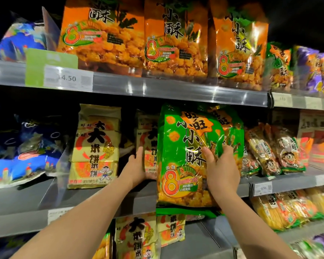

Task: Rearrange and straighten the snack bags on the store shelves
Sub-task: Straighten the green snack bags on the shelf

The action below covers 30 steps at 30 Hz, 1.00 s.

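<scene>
Head camera view of store shelves packed with snack bags, two bare arms reaching in. A large green snack bag (187,157) stands near upright at the front edge of the middle shelf (101,199), its bottom hanging just over the lip. The right hand (221,165) grips the bag's right side, thumb pressed on the front and fingers curled round the edge. The left hand (138,165) sits at the bag's left edge, fingers straight and together, laid flat against a yellow rice-cracker pack (148,139) just behind (whether the thumb hooks the green bag is hidden). A second green bag (230,128) stands right behind the held one. Another yellow rice-cracker pack (95,146) stands further left, and orange snack bags (176,40) line the upper shelf.

The step in hand looks like seating this green bag in its row. The next move probably calls for pushing it back from the lip, squaring its face to the shelf's front edge, and keeping the yellow pack from tipping.
</scene>
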Motion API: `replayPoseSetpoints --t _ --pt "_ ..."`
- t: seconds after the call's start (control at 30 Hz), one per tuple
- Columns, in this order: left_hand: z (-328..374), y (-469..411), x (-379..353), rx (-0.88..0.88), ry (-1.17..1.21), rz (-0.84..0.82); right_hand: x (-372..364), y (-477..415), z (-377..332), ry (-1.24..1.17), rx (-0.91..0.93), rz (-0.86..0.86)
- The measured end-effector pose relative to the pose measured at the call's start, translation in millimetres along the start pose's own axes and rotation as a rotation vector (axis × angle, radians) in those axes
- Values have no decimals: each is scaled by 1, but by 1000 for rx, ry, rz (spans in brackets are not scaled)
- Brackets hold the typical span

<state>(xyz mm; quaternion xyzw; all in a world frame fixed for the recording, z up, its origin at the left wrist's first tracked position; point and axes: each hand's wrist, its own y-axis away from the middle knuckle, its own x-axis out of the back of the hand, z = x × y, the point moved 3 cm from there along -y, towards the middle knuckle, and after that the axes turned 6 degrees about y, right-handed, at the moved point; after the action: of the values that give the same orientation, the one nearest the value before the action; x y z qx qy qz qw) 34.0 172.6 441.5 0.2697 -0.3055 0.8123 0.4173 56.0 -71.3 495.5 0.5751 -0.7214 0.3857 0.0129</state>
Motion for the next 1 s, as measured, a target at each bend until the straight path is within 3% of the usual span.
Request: replayPoseSetpoints --t 0.47,0.73,1.0 --pt "1 7 8 13 -58 38 9 -1 10 -62 1 33" --pt "14 51 37 -99 -486 185 9 1 8 -100 1 49" --pt "-10 85 84 -107 -583 318 8 4 5 -136 7 21"
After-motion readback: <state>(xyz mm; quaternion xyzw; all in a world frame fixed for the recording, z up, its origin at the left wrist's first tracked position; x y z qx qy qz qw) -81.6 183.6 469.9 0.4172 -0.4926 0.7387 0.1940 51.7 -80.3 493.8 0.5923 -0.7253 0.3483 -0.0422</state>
